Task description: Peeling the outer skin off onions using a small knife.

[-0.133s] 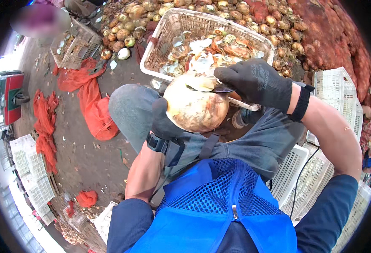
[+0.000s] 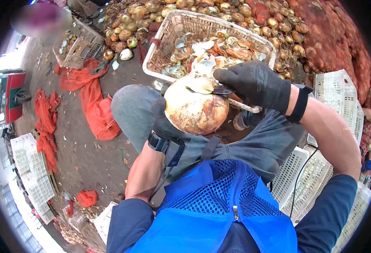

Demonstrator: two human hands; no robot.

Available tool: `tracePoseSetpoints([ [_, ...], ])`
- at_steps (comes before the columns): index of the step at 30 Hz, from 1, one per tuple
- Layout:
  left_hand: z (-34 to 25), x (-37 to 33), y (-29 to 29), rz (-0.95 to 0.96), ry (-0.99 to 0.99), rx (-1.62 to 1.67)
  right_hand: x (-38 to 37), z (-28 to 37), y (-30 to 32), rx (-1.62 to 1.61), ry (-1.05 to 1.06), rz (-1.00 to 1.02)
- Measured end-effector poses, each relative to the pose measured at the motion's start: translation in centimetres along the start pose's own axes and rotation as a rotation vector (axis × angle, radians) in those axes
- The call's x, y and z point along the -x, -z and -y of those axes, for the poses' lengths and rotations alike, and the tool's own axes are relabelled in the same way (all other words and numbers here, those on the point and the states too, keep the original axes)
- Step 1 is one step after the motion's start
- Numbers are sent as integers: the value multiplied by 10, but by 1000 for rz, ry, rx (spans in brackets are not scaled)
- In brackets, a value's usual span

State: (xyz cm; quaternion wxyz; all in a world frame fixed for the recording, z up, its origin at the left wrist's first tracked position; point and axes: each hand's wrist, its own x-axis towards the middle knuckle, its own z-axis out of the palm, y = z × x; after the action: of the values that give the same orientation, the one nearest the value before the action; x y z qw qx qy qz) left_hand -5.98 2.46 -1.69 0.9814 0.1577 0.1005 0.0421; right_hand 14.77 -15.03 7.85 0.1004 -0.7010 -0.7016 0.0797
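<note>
A large onion is held up over my lap, pale where stripped on its upper left and brown-streaked below. Gloved in black, my left hand is closed around its left side, most fingers hidden behind it. My right hand, gloved too, grips a knife with its dark blade against the onion's upper right; the handle is hidden in the fist. A piece of pale peel is lifted between blade and thumb. Just beyond the onion, a white crate holds peel scraps.
Loose onions are heaped behind the crate, and red mesh sacks are stacked at the far right. White crates stand by my right arm. Empty red netting lies on the floor left; a smaller crate and blurred person are farther off.
The onion tilts slightly in my left hand, while the knife and peel keep nearly the same place. The whole view shifts a little.
</note>
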Motion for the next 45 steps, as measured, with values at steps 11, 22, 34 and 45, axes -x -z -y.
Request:
tracePoseSetpoints([
  [11, 4, 6, -21, -38, 36, -164, 13, -8, -5, -83, -65, 10],
  [22, 16, -9, 54, 81, 103, 194, -9, -2, -15, -129, -11, -203],
  [34, 22, -5, 34, 126, 73, 299, -6, 7, -61, -337, -180, -402],
  [45, 23, -33, 37, -4, 40, -96, 2, -2, -5, -982, -402, -342],
])
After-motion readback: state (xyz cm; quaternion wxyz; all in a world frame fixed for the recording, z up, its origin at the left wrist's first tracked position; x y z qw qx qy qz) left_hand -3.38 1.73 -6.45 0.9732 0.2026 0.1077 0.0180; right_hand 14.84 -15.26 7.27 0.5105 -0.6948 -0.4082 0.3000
